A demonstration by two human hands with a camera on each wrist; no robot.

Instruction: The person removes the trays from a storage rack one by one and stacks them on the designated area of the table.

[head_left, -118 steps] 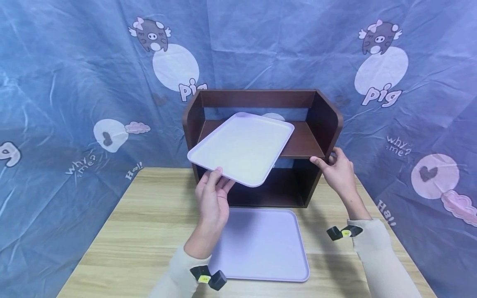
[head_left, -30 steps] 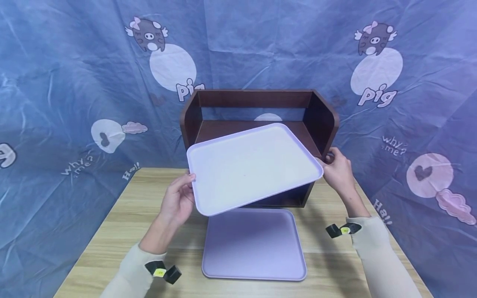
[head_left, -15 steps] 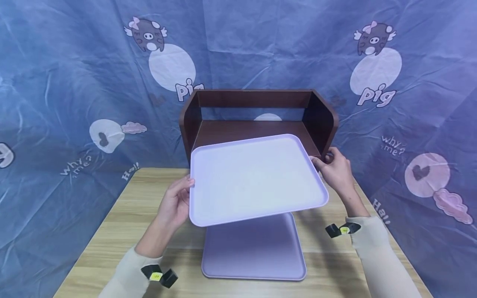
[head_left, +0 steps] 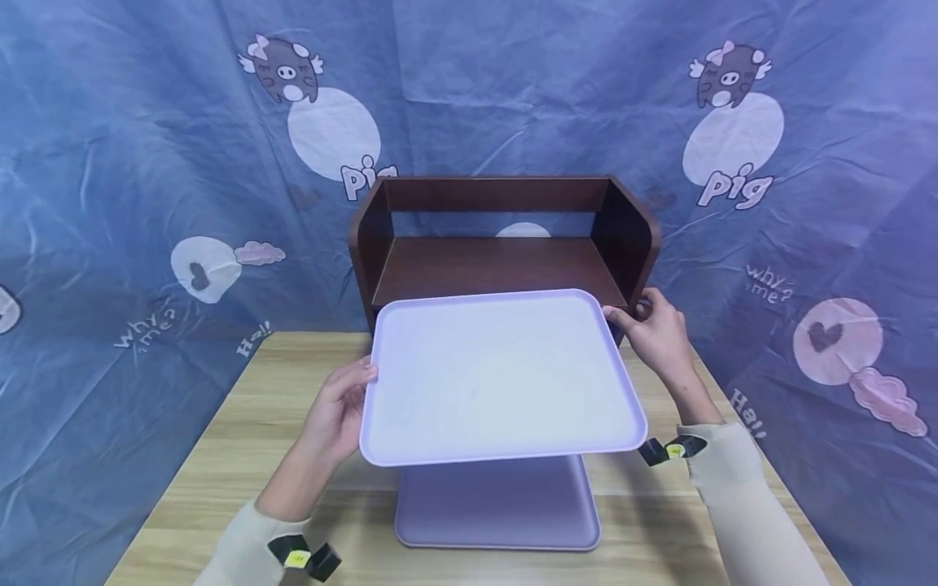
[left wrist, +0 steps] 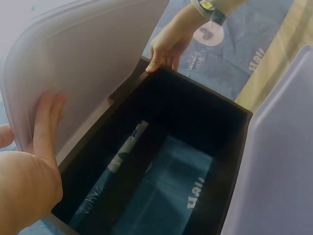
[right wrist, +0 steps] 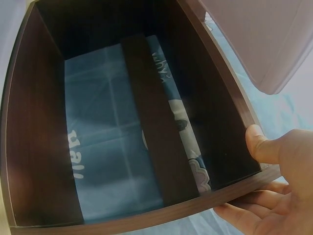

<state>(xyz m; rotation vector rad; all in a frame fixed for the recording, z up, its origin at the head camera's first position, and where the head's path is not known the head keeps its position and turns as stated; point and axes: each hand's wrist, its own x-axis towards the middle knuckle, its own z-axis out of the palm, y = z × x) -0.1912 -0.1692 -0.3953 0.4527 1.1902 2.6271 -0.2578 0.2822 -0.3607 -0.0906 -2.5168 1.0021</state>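
Observation:
A pale lilac tray (head_left: 498,374) is held in the air by my left hand (head_left: 337,411), thumb on top of its left rim and fingers beneath in the left wrist view (left wrist: 41,166). It hangs level-ish before a dark brown two-tier shelf (head_left: 498,264), covering most of the lower compartment in the head view. My right hand (head_left: 659,338) grips the shelf's right side near the middle board, thumb on the front edge and fingers around the outside in the right wrist view (right wrist: 274,181). Beneath the held tray, a second lilac tray (head_left: 498,513) lies on the table, its far part hidden.
The wooden table (head_left: 271,407) carries the shelf at its back. Blue cloth (head_left: 513,81) with pig prints hangs behind and at both sides. In the right wrist view the lower compartment (right wrist: 112,132) has an open back crossed by a brown bar.
The held tray has turned to lie crosswise and come down and nearer from above the upper board. My left hand has shifted to its left rim. My right hand keeps its hold on the shelf.

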